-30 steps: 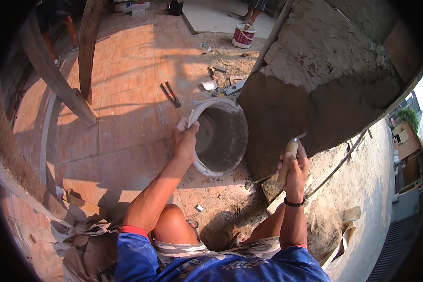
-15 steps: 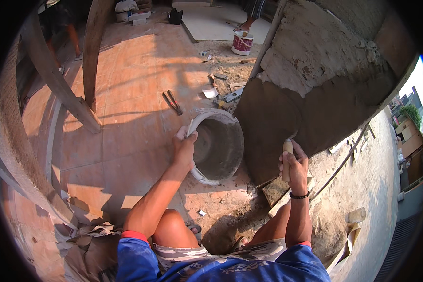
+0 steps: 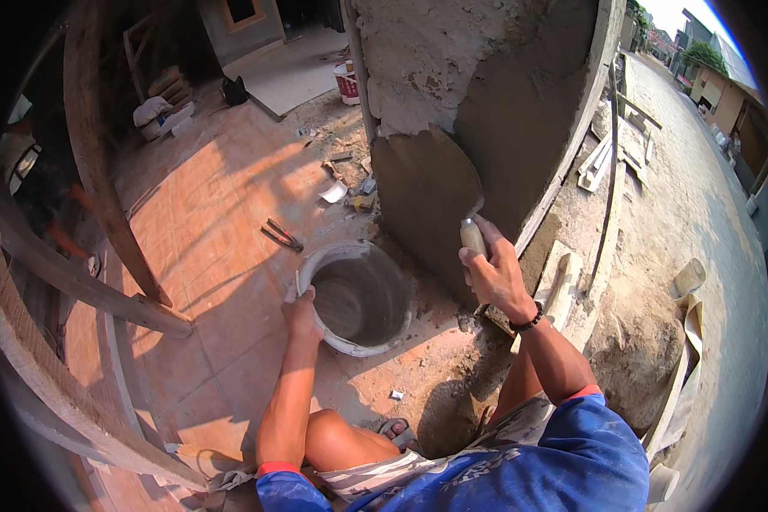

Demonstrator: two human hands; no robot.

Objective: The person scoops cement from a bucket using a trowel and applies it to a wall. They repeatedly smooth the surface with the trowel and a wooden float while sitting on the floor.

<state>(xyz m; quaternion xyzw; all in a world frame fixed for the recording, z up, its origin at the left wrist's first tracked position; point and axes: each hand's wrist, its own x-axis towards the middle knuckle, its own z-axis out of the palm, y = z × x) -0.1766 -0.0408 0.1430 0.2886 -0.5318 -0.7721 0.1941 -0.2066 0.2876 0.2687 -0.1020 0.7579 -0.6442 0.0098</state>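
Note:
My left hand grips the near rim of a grey bucket that stands on the tiled floor and holds wet mortar. My right hand is closed around the pale wooden handle of a trowel, whose blade lies against the dark, freshly plastered part of a wall pillar. Above the wet patch the pillar's plaster is lighter and rough. My bare knee shows below the bucket.
Slanted wooden props stand at the left. Small tools and debris lie on the orange tiles behind the bucket. A small red and white pail stands at the back. Boards and a sand heap lie to the right.
The view has swung, so the pillar now stands upright ahead. My right hand has risen with the trowel up the wet plaster. My left hand stays on the bucket rim.

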